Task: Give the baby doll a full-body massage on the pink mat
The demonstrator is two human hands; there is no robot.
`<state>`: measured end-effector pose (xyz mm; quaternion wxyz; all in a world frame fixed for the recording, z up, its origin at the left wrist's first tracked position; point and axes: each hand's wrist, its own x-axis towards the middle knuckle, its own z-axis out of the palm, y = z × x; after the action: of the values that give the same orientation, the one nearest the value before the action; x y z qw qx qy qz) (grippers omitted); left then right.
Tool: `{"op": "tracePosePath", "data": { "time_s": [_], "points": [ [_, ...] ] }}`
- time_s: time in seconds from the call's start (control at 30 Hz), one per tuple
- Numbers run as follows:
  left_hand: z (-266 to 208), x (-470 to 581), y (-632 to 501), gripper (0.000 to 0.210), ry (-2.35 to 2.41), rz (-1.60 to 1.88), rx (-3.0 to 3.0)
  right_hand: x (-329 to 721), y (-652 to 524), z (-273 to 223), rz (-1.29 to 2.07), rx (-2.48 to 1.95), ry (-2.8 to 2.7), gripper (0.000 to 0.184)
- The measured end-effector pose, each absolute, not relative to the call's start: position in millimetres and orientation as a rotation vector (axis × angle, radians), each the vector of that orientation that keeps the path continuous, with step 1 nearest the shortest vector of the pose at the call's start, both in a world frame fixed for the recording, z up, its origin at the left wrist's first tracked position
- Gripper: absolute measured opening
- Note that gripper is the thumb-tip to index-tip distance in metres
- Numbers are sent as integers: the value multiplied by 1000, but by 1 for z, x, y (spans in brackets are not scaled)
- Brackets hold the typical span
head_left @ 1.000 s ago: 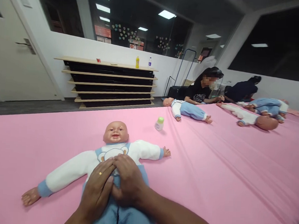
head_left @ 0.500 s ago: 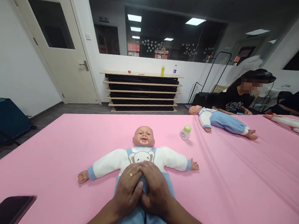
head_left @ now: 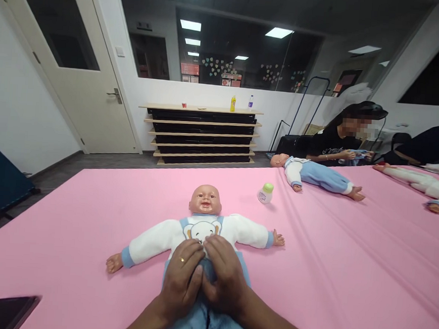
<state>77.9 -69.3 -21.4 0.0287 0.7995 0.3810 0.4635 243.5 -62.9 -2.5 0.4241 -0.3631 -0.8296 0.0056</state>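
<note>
A baby doll [head_left: 205, 201] lies on its back on the pink-covered table [head_left: 70, 225], arms spread and head away from me. It wears a white and blue outfit with a bear face on the chest. My left hand [head_left: 182, 276] rests palm down on the doll's belly, fingers stretched out, a gold ring on one. Beside it lies my right hand [head_left: 225, 274], also palm down with fingers extended over the bear's lower face. The two hands are close together, thumbs near each other, and neither grips anything. Blue cloth shows between and below them.
A small white bottle with a green cap [head_left: 266, 193] stands right of the doll's head. A second doll [head_left: 315, 176] lies farther right, near a seated person [head_left: 340, 142] holding blue cloth. A dark phone [head_left: 5, 313] sits at the lower left. Shelving boards [head_left: 202, 133] are stacked behind.
My fingertips, overlapping before, are now slightly apart on the doll's chest. The view has shifted a little to the right. The seated person's hands have come up with blue cloth.
</note>
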Motion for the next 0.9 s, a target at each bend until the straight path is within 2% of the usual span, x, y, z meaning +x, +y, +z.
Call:
{"op": "tracePosePath", "data": {
  "time_s": [0.1, 0.27, 0.4, 0.53, 0.67, 0.77, 0.9],
  "points": [
    [-14, 78, -68, 47, 1119, 1262, 2498, 243, -61, 5, 165, -836, -2175, 60],
    [-19, 84, -58, 50, 1437, 1025, 2374, 237, -53, 10, 241, -1103, -2248, 66],
    [-27, 84, -59, 51, 1607, 1156, 2241, 238, -55, 2, 121, -1223, -2132, 67],
    [-24, 77, -67, 47, 1257, 1422, 2433, 244, -61, -2, 32, -961, -2068, 65],
    [-15, 76, -67, 49, 1104, 1197, 2538, 244, -60, 6, 166, -781, -2172, 63],
    [-14, 80, -62, 50, 1280, 1067, 2472, 239, -56, 11, 251, -954, -2191, 68],
    [-23, 86, -57, 50, 1525, 1016, 2348, 236, -52, 7, 197, -1155, -2218, 69]
  ]
}}
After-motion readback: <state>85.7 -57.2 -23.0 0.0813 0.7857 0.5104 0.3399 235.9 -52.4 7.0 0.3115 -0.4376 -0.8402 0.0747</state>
